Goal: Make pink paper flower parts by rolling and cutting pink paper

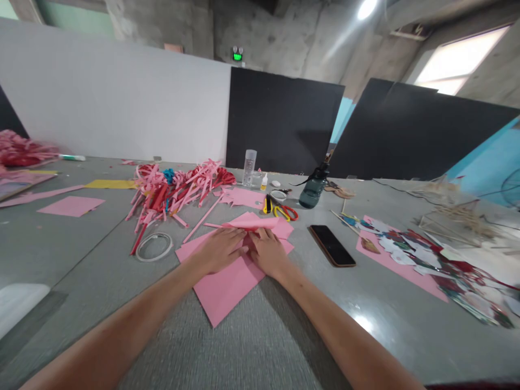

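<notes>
Pink paper sheets (219, 298) lie at an angle on the table in front of me, partly under both hands. The far edge of the top sheet is curled up into a loose roll or fold (260, 222). My left hand (221, 250) rests flat on the paper, its fingers stretched to the curled edge and its thumb apart. Close beside it, my right hand (268, 252) lies on the paper with its fingers spread against the same edge. The fingertips are partly hidden at the curl. A thin pink paper stick (203, 219) lies just left of the sheets.
Left are a tape roll (154, 247) and a heap of pink and red paper strips (174, 187). Beyond the paper lie scissors (286, 211), a glue bottle (264, 181) and a clear bottle (249, 168). A phone (332, 245), dark water bottle (312, 189) and paper cutouts (418, 252) are right.
</notes>
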Demonstrator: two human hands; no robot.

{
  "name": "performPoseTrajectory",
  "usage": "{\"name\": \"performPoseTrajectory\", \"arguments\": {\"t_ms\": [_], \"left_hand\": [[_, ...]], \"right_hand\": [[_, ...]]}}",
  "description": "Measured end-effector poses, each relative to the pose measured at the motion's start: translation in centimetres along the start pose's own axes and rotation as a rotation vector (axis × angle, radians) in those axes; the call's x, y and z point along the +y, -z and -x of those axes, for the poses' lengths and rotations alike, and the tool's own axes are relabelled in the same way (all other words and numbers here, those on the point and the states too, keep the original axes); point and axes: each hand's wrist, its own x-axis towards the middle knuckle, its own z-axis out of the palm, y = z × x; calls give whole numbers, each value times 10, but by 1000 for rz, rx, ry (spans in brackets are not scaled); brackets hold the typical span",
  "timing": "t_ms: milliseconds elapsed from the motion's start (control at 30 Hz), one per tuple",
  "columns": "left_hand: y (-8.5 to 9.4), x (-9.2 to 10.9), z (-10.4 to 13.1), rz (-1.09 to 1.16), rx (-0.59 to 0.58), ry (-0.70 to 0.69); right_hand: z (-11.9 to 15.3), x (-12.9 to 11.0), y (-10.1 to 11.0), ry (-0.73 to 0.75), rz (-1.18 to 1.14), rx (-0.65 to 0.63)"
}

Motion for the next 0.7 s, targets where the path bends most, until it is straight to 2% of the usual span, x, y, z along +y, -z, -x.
{"name": "performPoseTrajectory", "arguments": {"t_ms": [367,700], "left_hand": [[-7,-2,3,-55,-16,-15],[-4,-1,2,10,-11,18]], "right_hand": [[-1,2,-4,17,-31,52],[0,4,-6,42,-12,54]]}}
